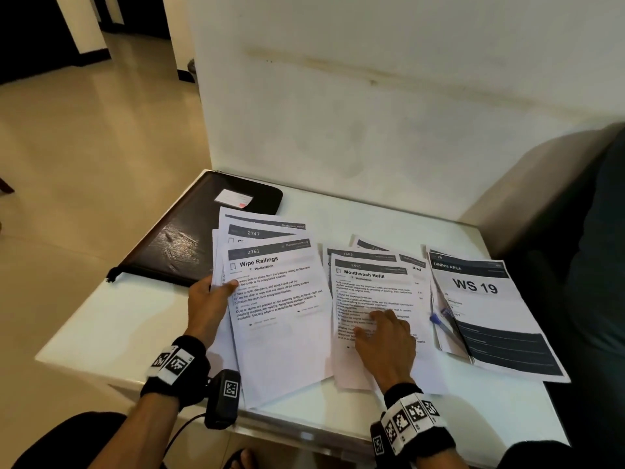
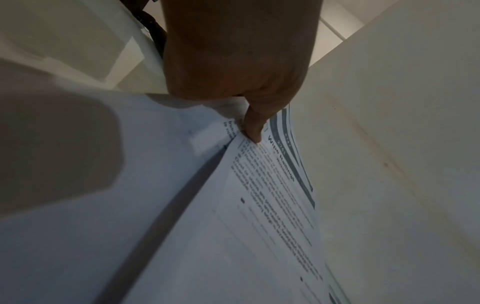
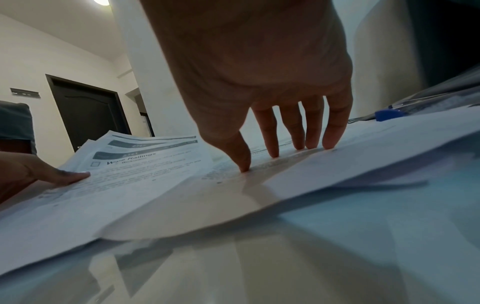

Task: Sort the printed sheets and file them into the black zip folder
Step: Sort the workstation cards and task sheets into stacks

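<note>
Standing by the white table [image 1: 101, 336], I can see the black zip folder [image 1: 189, 238] lying flat and closed at the far left corner, with a fanned stack of sheets overlapping its near edge. Three piles in all: the "Wipe Railings" stack [image 1: 280, 299] on the left, the "Mouthwash Refill" pile [image 1: 372, 286] in the middle, and the "WS 19" bundle [image 1: 487, 309] on the right with a blue pen [image 1: 439, 321] resting on its left edge.

The left hand [image 1: 206, 302] pinches the left edge of the Wipe Railings stack, thumb on top, lifting that edge off the table. The right hand [image 1: 385, 340] rests on the Mouthwash Refill pile, fingers fairly straight and spread, tips pressing down.

Nothing is filed yet, I reckon. Biggest risk looks like the loosely fanned sheets slipping apart if lifted from one edge. The glossy tabletop won't help either: piles could slide into each other, and the pen could roll off.
</note>
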